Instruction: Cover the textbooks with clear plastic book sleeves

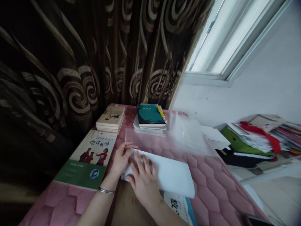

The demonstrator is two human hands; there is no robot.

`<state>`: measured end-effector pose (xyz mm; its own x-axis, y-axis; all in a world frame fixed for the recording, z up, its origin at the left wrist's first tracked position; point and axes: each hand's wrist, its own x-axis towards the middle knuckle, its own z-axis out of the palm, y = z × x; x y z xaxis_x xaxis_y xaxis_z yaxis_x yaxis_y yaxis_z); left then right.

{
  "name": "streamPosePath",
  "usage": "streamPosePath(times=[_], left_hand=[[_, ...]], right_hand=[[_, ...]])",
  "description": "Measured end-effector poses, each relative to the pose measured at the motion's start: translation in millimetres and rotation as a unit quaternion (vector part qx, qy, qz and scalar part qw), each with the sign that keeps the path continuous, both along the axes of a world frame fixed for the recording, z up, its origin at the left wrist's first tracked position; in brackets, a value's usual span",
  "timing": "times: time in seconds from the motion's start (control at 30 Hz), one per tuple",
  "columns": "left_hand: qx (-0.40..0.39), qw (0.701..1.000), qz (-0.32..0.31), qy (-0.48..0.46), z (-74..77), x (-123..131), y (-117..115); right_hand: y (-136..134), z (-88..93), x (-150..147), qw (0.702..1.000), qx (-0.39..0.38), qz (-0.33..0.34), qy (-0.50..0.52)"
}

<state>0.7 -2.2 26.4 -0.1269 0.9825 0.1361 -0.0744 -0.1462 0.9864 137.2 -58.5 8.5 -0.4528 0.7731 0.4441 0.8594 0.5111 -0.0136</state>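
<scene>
A white sheet of paper (174,172), which looks folded over, lies slantwise in front of me. At its left end my left hand (121,158), with a silver bracelet on the wrist, has its fingers curled round the paper's edge. My right hand (144,182) rests flat on the paper with its fingers spread. Partly covered by the paper are a brown cover (122,204) and a book with a blue edge and large dark characters (180,208). My right forearm hides part of both.
A green and white book (87,160) lies left. Behind are a stack of tan books (110,117), a pile topped by a teal book (150,114) and clear plastic sheets (188,133). A pink quilted cover (216,185) spreads beneath. Papers and a green bag (244,141) sit right.
</scene>
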Motion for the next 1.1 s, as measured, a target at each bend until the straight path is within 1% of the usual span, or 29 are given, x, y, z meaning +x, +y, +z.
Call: streamPosePath(times=[0.2, 0.33, 0.4, 0.47, 0.57, 0.67, 0.73, 0.83, 0.9, 1.0, 1.03, 1.1], left_hand=[[-0.009, 1.000, 0.010, 0.023, 1.0, 0.7, -0.8], [-0.006, 1.000, -0.016, 0.020, 0.0, -0.8, 0.1], [-0.015, 0.999, -0.030, 0.034, 0.4, -2.3, -0.2], [-0.022, 0.998, -0.039, 0.052, 1.7, -3.6, -1.2], [-0.007, 0.998, -0.045, 0.054, 3.3, -4.4, -2.1], [-0.002, 0.998, -0.032, 0.059, 2.0, -4.1, -1.0], [-0.004, 0.998, -0.010, 0.070, 0.8, -3.9, 0.2], [0.015, 0.997, 0.021, 0.073, 0.7, -4.2, 2.0], [0.015, 0.997, 0.036, 0.073, 1.4, -5.2, 3.0], [0.005, 0.995, 0.056, 0.086, 1.8, -6.9, 4.5], [0.004, 0.994, 0.062, 0.091, 1.7, -7.3, 5.0], [0.003, 0.994, 0.068, 0.091, 1.0, -7.7, 5.5]], right_hand=[[-0.2, -1.3, 0.6, 1.000, 0.010, -0.005, 0.005], [1.0, 0.2, 1.5, 1.000, 0.016, -0.020, 0.009], [1.9, 1.3, 1.6, 1.000, 0.016, -0.022, 0.009], [3.0, 1.6, 1.2, 1.000, 0.015, -0.017, 0.011], [5.7, -0.2, -0.2, 0.999, 0.026, -0.006, 0.030], [7.7, -0.3, -1.1, 0.998, 0.038, 0.004, 0.058], [8.0, 5.2, 0.4, 0.997, 0.034, 0.020, 0.066], [9.2, 25.5, 9.6, 0.996, 0.011, 0.035, 0.078], [12.9, 43.6, 22.4, 0.995, -0.005, 0.006, 0.099], [23.1, 64.8, 53.2, 0.988, -0.009, -0.084, 0.130], [27.1, 67.8, 66.1, 0.983, -0.001, -0.118, 0.138], [35.2, 65.9, 93.8, 0.968, 0.025, -0.187, 0.167]])
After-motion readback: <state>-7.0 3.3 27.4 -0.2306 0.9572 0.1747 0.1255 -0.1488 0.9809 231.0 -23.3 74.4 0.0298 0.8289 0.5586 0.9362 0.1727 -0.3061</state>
